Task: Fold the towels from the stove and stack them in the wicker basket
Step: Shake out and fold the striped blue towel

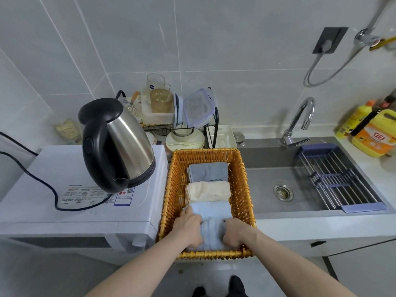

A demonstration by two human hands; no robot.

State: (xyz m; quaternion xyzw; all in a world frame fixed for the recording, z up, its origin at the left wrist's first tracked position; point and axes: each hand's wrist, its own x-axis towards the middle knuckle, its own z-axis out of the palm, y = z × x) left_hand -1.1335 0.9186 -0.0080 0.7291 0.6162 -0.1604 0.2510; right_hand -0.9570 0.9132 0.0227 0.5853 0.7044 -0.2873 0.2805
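A wicker basket (240,189) stands on the counter between a white appliance and the sink. Inside lie folded towels in a row: a grey-blue towel (207,171) at the far end, a cream towel (207,190) behind the middle, a light blue towel (211,210) nearer me. At the near end sits a rolled blue-grey towel (213,233). My left hand (188,228) grips its left side and my right hand (235,231) grips its right side, both inside the basket.
A steel and black kettle (115,144) with its cord stands on the white appliance (64,202) at left. A dish rack (182,125) with containers and plates sits behind the basket. The sink (289,211), faucet (300,121) and a blue drain rack (338,181) lie to the right.
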